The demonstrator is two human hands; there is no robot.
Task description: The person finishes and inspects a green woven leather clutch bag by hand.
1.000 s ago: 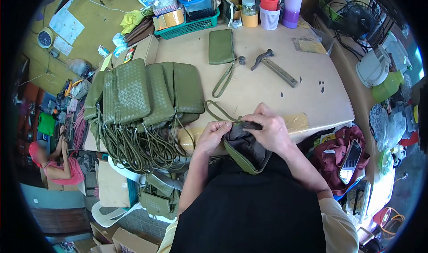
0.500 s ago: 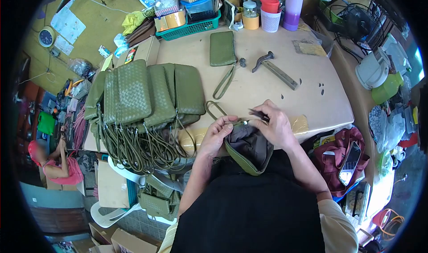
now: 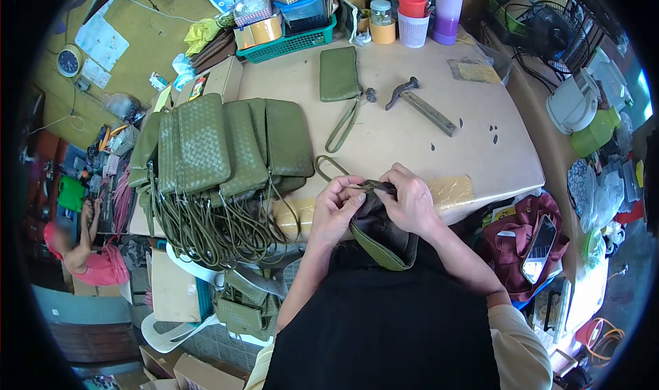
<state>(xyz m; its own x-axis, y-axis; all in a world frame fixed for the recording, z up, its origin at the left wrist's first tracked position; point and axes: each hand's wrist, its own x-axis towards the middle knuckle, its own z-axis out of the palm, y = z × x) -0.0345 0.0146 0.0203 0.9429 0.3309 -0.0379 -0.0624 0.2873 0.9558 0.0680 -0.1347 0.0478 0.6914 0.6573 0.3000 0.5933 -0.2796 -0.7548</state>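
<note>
A green woven zip pouch (image 3: 384,251) hangs open between my hands at the front edge of the table, its dark lining showing. My left hand (image 3: 338,210) is closed on the upper left corner of its mouth, thumb and fingers pinching the edge. My right hand (image 3: 412,203) is closed at the same upper edge, thumb reaching down at the lining and fingers curled over the rim. What else the right fingers hold is hidden from view. A green wrist strap (image 3: 328,160) loops out beyond the left fingertips onto the table.
A pile of green pouches (image 3: 199,143) with dangling straps covers the table's left. Farther back lie another pouch (image 3: 338,74), small dark pieces (image 3: 371,95) and a hammer (image 3: 429,112). A maroon bag (image 3: 504,253) with a phone sits right. One person (image 3: 96,263) is at far left.
My right hand has moved left and closer to my left hand, onto the pouch's corner. The dark pointed thing seen in its fingers before is now mostly hidden.
</note>
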